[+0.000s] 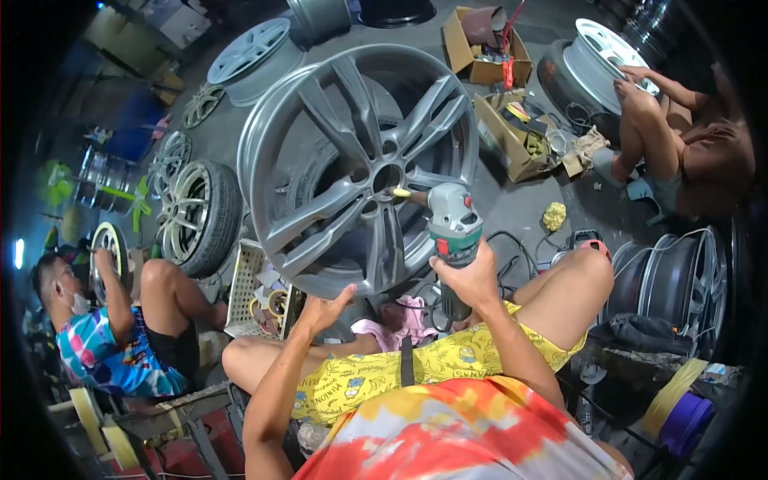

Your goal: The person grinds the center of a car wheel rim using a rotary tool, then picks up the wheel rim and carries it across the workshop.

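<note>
A grey alloy wheel rim (pixel 336 200) with split spokes stands tilted in front of me. My left hand (pixel 324 312) grips its bottom edge, with the thumb over the lip. My right hand (pixel 472 276) is wrapped round a green and grey electric grinder (pixel 454 220). A small pale yellow tip (pixel 401 193) on the grinder points at the hub's centre hole; whether it touches the metal I cannot tell. Through the spokes a dark tyre shows on the floor. Pink cloth (pixel 396 322) lies below the rim, between my legs.
A cream plastic basket (pixel 242 292) holding sanding discs stands left. Cardboard boxes (pixel 512 148) sit ahead right, near a crumpled yellow lump (pixel 554 216). A tyred wheel (pixel 196 216) leans left. One person sits at each side, each with a wheel. Cable runs right of the rim.
</note>
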The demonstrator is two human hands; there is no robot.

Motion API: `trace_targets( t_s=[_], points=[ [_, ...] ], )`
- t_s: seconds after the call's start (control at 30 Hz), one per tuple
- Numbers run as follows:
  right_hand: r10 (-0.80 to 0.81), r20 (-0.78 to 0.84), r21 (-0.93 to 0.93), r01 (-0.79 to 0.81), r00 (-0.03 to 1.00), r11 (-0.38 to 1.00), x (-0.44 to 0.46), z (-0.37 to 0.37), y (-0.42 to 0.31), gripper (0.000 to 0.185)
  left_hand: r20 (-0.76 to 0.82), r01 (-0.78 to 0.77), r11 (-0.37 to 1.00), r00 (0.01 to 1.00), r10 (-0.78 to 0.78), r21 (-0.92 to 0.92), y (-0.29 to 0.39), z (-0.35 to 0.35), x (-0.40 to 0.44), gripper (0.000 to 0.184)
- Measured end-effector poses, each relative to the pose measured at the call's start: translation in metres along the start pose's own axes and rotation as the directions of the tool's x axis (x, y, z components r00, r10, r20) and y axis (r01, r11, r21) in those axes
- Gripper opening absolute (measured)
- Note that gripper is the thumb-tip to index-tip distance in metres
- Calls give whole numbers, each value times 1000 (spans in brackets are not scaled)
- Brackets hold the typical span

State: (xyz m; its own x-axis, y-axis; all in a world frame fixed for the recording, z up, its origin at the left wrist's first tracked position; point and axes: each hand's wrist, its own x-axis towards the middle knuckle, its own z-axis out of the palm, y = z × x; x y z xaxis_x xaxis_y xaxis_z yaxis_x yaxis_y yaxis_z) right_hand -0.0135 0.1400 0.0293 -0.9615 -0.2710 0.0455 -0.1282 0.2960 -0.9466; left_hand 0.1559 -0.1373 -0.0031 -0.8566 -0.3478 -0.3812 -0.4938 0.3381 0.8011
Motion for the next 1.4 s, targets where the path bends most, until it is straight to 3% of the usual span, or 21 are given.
trace_targets(
  t_s=[0.07,0.13,0.17,0.2,0.27,0.3,0.4,0.47,0.6,0.67,0.77,0.83,0.87,0.93,1.0,1.07,1.13,1.2,1.27,1.3,1.4],
  points=[
    [39,40,41,-40,998,998,5,-5,-1,55,1,-37,998,999,37,55,23,-17,-10,38],
    [36,50,44,-38,998,998,9,-10,-1,54,-5,72,995,997,-72,67,49,-37,-18,36],
    [21,48,27,-23,999,999,10,-13,-6,54,-53,-82,996,995,84,28,32,-46,-13,32],
    [4,47,11,-5,999,1000,12,-14,-8,53,-59,-81,996,995,83,23,39,-61,-13,32],
    [10,65,4,-10,998,1000,12,-14,-9,53,43,-70,984,997,63,165,87,-97,-8,26],
    [-8,43,-30,9,999,1000,11,-15,-13,54,79,-164,937,986,147,308,113,-111,-7,30],
    [-81,18,-122,83,997,989,11,-15,-24,55,81,-263,674,954,288,691,143,-138,8,47],
    [-144,-7,-179,141,990,974,19,-14,-26,55,39,-209,756,971,236,620,177,-131,7,49],
    [-280,-36,-173,270,959,947,32,-10,-26,52,39,-201,672,968,248,713,169,-131,-3,52],
    [-292,47,-304,293,955,907,32,-8,-27,53,41,-174,677,977,208,715,161,-131,-11,53],
    [-228,110,-278,250,967,927,22,-5,-38,53,-14,-223,593,930,368,774,156,-131,-20,51],
    [-179,117,-180,199,977,963,20,-8,-47,52,76,-159,605,984,160,780,182,-128,-39,53],
    [-177,115,-184,196,977,963,22,-10,-44,52,80,-163,606,984,161,779,189,-121,-45,53],
    [-80,95,-226,100,992,969,29,-12,-37,53,304,-299,703,945,123,646,202,-100,-54,54],
    [-70,87,-194,86,994,977,30,-13,-38,54,366,-355,863,904,219,360,190,-67,-44,61],
    [-17,132,-164,39,991,986,30,-14,-44,54,368,-373,908,885,286,189,168,-26,-26,61],
    [-60,128,-188,83,990,979,30,-12,-46,55,340,-390,921,864,370,-12,140,18,-3,63],
    [-92,119,-210,116,989,971,30,-14,-45,56,363,-331,943,877,316,-21,137,43,15,70],
    [-83,128,-175,105,988,979,34,-16,-40,57,343,-109,953,916,207,-284,139,67,31,73],
    [-142,102,-143,156,985,977,33,-15,-39,55,349,-107,955,915,204,-278,145,75,36,73],
    [-176,115,-152,192,978,970,32,-17,-34,53,286,-170,823,883,371,-542,160,96,47,73]
  ],
)
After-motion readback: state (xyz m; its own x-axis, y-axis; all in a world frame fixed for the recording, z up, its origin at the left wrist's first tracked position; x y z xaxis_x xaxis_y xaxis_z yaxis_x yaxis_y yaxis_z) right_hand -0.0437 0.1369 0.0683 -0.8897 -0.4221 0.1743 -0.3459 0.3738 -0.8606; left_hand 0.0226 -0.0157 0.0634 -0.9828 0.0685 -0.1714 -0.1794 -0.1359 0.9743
